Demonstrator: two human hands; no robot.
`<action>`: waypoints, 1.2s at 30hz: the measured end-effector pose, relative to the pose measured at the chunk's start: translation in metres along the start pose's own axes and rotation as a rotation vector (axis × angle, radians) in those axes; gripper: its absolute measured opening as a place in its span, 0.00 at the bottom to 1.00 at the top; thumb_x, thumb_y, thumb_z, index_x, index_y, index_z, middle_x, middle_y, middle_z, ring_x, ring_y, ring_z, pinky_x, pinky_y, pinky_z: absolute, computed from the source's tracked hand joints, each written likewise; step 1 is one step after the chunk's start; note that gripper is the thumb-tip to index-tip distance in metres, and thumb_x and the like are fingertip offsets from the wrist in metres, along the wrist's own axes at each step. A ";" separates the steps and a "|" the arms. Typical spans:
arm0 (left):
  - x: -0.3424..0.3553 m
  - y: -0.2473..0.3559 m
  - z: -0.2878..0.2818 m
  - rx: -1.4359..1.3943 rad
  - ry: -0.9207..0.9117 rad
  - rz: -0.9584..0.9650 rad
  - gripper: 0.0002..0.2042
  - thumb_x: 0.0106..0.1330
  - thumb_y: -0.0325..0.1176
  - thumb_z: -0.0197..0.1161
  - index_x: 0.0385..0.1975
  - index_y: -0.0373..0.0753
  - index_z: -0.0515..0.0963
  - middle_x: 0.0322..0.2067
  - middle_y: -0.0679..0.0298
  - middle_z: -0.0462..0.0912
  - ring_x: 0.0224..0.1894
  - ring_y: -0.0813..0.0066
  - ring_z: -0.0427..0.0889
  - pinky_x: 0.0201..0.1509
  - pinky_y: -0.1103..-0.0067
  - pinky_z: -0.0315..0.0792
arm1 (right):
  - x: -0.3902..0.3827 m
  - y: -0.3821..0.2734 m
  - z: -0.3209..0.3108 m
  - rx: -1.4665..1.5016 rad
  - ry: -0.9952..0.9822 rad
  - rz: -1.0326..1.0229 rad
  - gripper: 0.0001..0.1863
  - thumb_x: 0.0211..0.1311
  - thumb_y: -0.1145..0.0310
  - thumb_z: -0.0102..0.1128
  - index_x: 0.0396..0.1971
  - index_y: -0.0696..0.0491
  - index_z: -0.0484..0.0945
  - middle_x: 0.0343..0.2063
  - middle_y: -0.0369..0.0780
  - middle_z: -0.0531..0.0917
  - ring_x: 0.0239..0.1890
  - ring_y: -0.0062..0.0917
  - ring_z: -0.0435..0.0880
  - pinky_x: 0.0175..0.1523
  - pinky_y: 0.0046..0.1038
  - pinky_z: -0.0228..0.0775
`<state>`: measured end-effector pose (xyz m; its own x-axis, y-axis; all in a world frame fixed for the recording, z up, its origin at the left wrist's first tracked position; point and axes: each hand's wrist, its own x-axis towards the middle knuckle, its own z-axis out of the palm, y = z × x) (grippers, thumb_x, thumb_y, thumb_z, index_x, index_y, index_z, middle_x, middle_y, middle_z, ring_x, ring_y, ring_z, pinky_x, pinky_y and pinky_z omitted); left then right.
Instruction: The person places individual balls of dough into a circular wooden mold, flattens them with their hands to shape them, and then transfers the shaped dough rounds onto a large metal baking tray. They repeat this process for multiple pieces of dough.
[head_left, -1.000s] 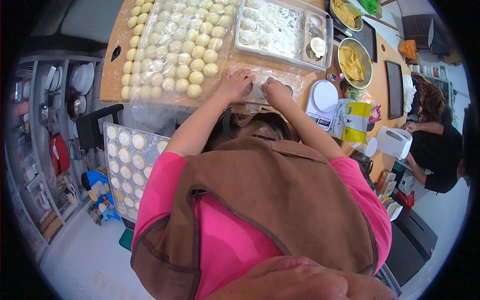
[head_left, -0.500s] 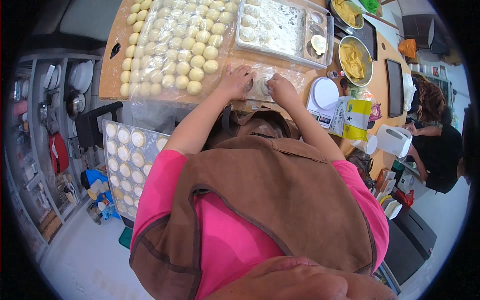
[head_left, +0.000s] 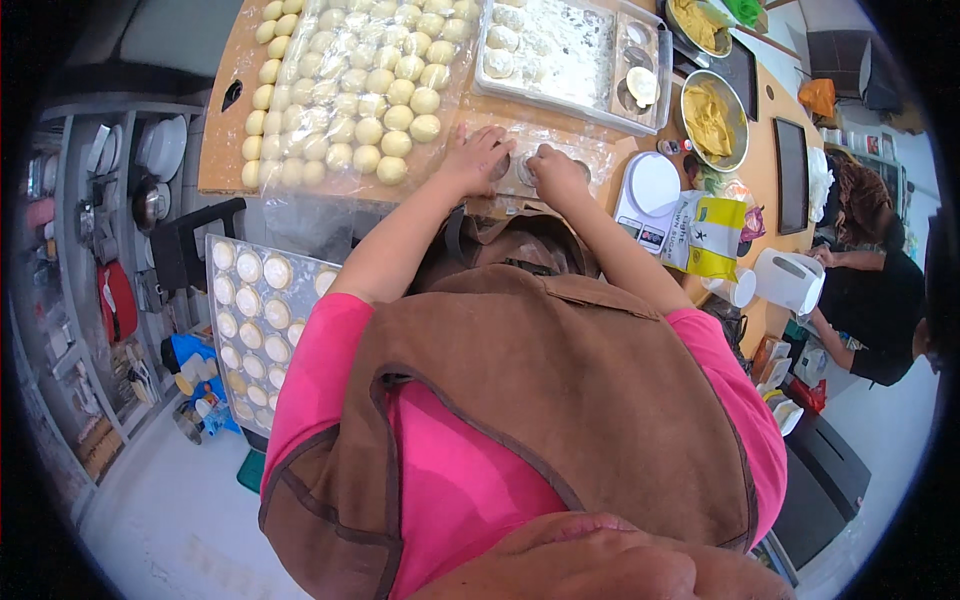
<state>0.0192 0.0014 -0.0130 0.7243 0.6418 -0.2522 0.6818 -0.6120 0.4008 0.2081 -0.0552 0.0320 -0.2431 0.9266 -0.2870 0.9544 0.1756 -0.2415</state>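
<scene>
1. In the upper middle of the frame, the left hand (head_left: 478,158) and right hand (head_left: 553,172) meet over a small flattened piece of dough (head_left: 518,172) on clear plastic sheet (head_left: 590,150). The fingers curl down and press on it from both sides; I cannot tell whether they pinch it.
2. The plastic probably keeps the dough from sticking to the wooden table (head_left: 225,150).
3. Rows of yellow dough balls (head_left: 350,90) lie just left of the hands, within easy reach.
4. A floured tray (head_left: 560,50) sits just above the hands, a white scale (head_left: 650,190) to their right.
5. A tray of filled rounds (head_left: 250,320) waits at lower left, beside the apron.
6. Open room is narrow: the table edge runs just below the wrists.
</scene>
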 end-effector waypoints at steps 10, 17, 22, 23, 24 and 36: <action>-0.002 0.002 -0.002 -0.006 -0.032 -0.009 0.49 0.38 0.41 0.78 0.66 0.51 0.59 0.67 0.61 0.56 0.71 0.61 0.52 0.71 0.46 0.41 | 0.001 0.026 -0.037 0.276 0.192 -0.008 0.10 0.50 0.70 0.61 0.33 0.52 0.83 0.35 0.47 0.79 0.39 0.42 0.80 0.45 0.40 0.74; 0.001 0.003 -0.006 0.023 -0.049 -0.017 0.51 0.38 0.44 0.78 0.67 0.52 0.57 0.68 0.62 0.56 0.72 0.62 0.52 0.72 0.47 0.40 | -0.004 0.033 -0.024 0.172 0.106 0.046 0.12 0.47 0.73 0.62 0.35 0.53 0.83 0.36 0.46 0.79 0.40 0.43 0.80 0.47 0.39 0.73; 0.001 0.001 -0.003 0.039 -0.034 -0.013 0.52 0.37 0.44 0.78 0.68 0.52 0.57 0.68 0.62 0.56 0.72 0.63 0.52 0.72 0.47 0.40 | -0.003 0.014 -0.004 0.084 0.043 0.000 0.07 0.51 0.72 0.56 0.30 0.52 0.81 0.35 0.45 0.78 0.41 0.41 0.82 0.44 0.42 0.75; 0.000 0.002 -0.004 0.031 -0.041 -0.022 0.52 0.37 0.44 0.78 0.68 0.53 0.57 0.68 0.62 0.55 0.72 0.63 0.52 0.72 0.47 0.40 | -0.003 0.010 -0.007 0.081 0.029 0.000 0.07 0.51 0.74 0.56 0.30 0.52 0.81 0.36 0.45 0.78 0.41 0.40 0.82 0.43 0.42 0.75; 0.000 0.003 -0.005 0.024 -0.049 -0.030 0.52 0.37 0.43 0.79 0.68 0.53 0.57 0.68 0.62 0.55 0.72 0.63 0.51 0.72 0.47 0.41 | -0.003 0.008 -0.005 0.081 0.029 0.000 0.07 0.51 0.74 0.56 0.30 0.52 0.81 0.36 0.45 0.78 0.41 0.40 0.82 0.43 0.42 0.75; 0.001 -0.003 0.004 0.037 0.012 -0.015 0.51 0.37 0.44 0.79 0.67 0.51 0.58 0.68 0.62 0.56 0.72 0.64 0.51 0.72 0.46 0.39 | 0.000 0.002 0.000 0.022 0.031 -0.019 0.06 0.52 0.74 0.55 0.29 0.52 0.80 0.36 0.45 0.77 0.41 0.40 0.81 0.42 0.41 0.76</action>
<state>0.0182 0.0023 -0.0177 0.7125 0.6565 -0.2476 0.6964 -0.6187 0.3636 0.2099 -0.0547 0.0316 -0.2556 0.9329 -0.2535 0.9454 0.1864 -0.2674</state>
